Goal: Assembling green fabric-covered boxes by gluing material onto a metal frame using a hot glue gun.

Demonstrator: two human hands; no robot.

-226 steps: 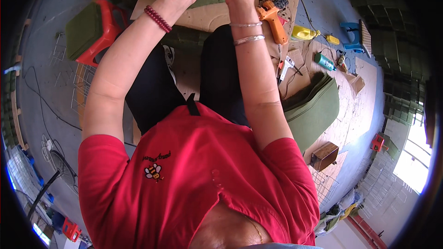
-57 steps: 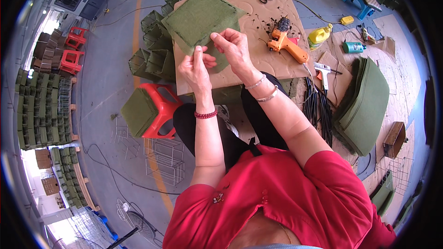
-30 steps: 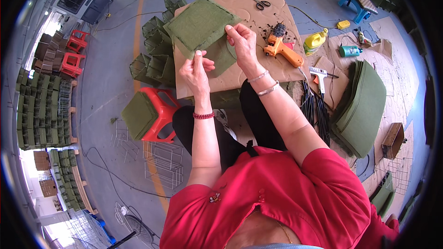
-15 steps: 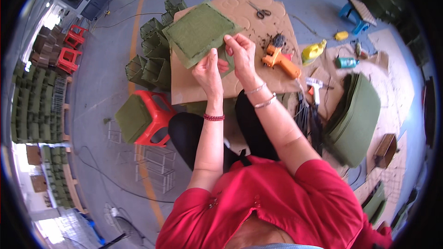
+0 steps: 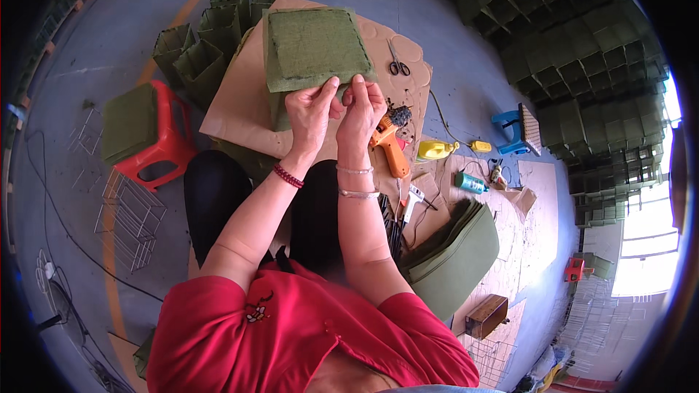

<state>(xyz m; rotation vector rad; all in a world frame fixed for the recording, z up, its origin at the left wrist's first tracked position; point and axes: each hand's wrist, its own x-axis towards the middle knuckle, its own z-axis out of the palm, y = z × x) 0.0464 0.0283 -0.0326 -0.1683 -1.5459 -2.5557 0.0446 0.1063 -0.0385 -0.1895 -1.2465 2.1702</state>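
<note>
A square green felt box point(image 5: 309, 47) lies on a sheet of brown cardboard point(image 5: 240, 109) on the floor in front of me. My left hand point(image 5: 309, 113) and my right hand point(image 5: 362, 105) meet at the box's near edge, both pinching the felt rim between thumb and fingers. An orange glue gun point(image 5: 389, 147) lies on the cardboard just right of my right hand, and a pair of scissors point(image 5: 397, 65) lies farther back.
Several finished green felt boxes point(image 5: 200, 44) stand at the cardboard's far left. A red stool point(image 5: 156, 149) topped with green felt is to my left, wire frames point(image 5: 131, 211) beside it. A stack of green felt sheets point(image 5: 455, 258), a yellow bottle point(image 5: 435, 149) and a blue stool point(image 5: 518, 129) lie right.
My head has turned, so the scene sits differently in view. Both hands have drawn together at the near edge of the felt box, where they were a little apart.
</note>
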